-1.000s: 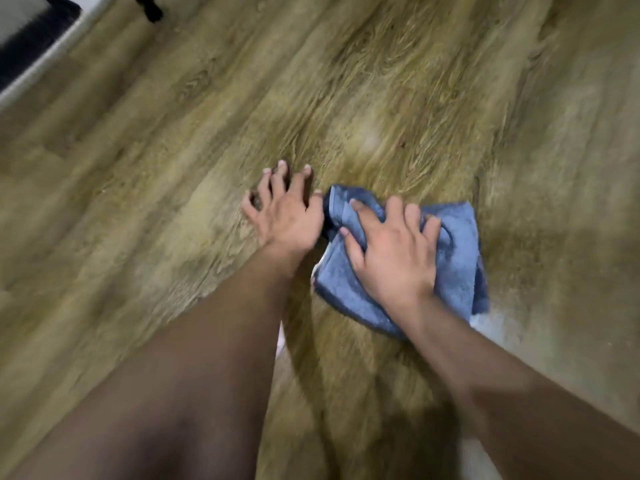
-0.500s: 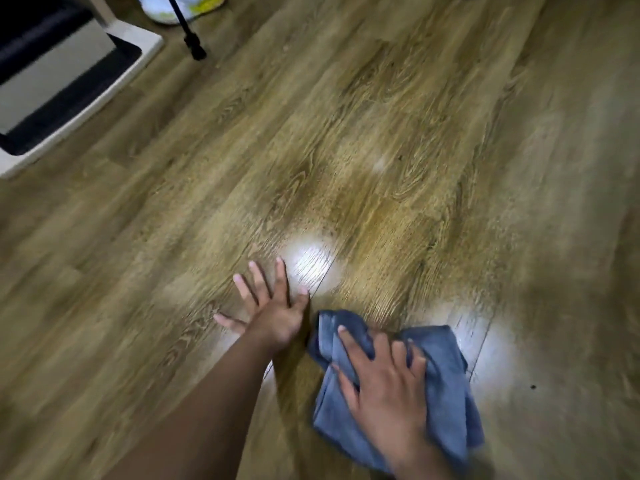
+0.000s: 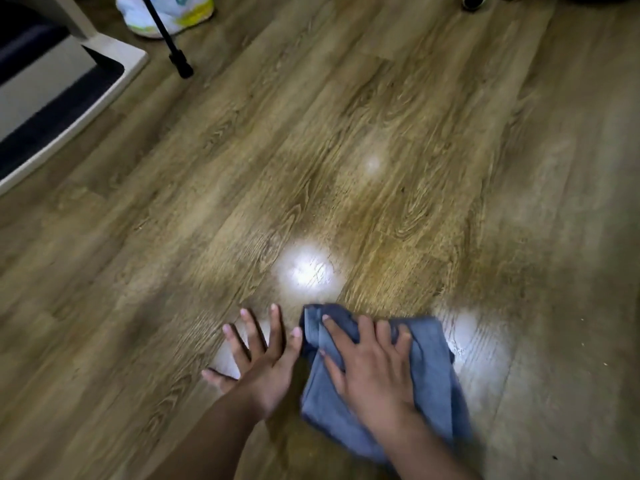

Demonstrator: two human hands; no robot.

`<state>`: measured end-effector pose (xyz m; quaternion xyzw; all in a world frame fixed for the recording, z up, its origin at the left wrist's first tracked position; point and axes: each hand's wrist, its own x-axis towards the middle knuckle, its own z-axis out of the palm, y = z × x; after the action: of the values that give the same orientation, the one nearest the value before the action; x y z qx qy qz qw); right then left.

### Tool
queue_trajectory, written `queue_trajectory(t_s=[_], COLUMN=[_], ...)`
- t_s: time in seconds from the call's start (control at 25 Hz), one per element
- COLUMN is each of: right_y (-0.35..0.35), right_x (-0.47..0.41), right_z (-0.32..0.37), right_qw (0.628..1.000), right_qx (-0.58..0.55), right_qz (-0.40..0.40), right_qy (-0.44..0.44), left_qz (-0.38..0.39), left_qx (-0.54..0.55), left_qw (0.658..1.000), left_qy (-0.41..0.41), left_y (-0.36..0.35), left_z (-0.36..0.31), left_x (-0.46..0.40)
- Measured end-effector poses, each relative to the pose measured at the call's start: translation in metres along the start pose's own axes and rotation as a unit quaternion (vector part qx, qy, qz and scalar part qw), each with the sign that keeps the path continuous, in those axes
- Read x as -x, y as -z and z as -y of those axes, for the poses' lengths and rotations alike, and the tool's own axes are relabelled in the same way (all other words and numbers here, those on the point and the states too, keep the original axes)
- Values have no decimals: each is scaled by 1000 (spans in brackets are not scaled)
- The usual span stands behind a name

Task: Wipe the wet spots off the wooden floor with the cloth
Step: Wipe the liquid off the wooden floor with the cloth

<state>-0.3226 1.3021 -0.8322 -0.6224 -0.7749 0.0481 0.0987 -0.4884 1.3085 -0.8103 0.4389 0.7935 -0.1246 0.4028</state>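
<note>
A folded blue cloth (image 3: 429, 368) lies flat on the wooden floor (image 3: 398, 209) near the bottom of the view. My right hand (image 3: 370, 365) presses down on it with fingers spread. Just left of the cloth, my left hand (image 3: 258, 362) rests flat on the bare planks, fingers spread wide. A shiny bright patch (image 3: 306, 271) sits on the floor just beyond the cloth, and another glare patch (image 3: 474, 337) shows at the cloth's right edge. I cannot tell wet film from light reflection.
A white-framed dark panel (image 3: 52, 98) stands at the upper left. A black tripod leg (image 3: 173, 46) and a white bag (image 3: 162, 12) lie beyond it. A dark object (image 3: 472, 1) sits at the top edge.
The view has tilted up, so more of the floor ahead shows and my hands sit lower in it. My right hand stays pressed on the cloth; my left hand's fingers have spread wider.
</note>
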Motion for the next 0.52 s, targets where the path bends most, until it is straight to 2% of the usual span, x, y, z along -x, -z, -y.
queue_trajectory(t_s=[0.08, 0.24, 0.36, 0.52], right_y=[-1, -6, -8, 1], right_x=[-49, -120, -101, -33], right_z=[0, -6, -3, -6], right_qw=[1000, 999, 1000, 997], right_qx=[-5, 8, -3, 2], right_qz=[-14, 21, -4, -18], right_qy=[11, 23, -18, -69], left_qz=[3, -17, -36, -77], left_qx=[-19, -40, -36, -34], left_qw=[1000, 998, 998, 996], left_qy=[-15, -37, -30, -26], left_y=[1, -3, -3, 1], left_z=[4, 8, 0, -6], left_x=[-2, -2, 5, 14])
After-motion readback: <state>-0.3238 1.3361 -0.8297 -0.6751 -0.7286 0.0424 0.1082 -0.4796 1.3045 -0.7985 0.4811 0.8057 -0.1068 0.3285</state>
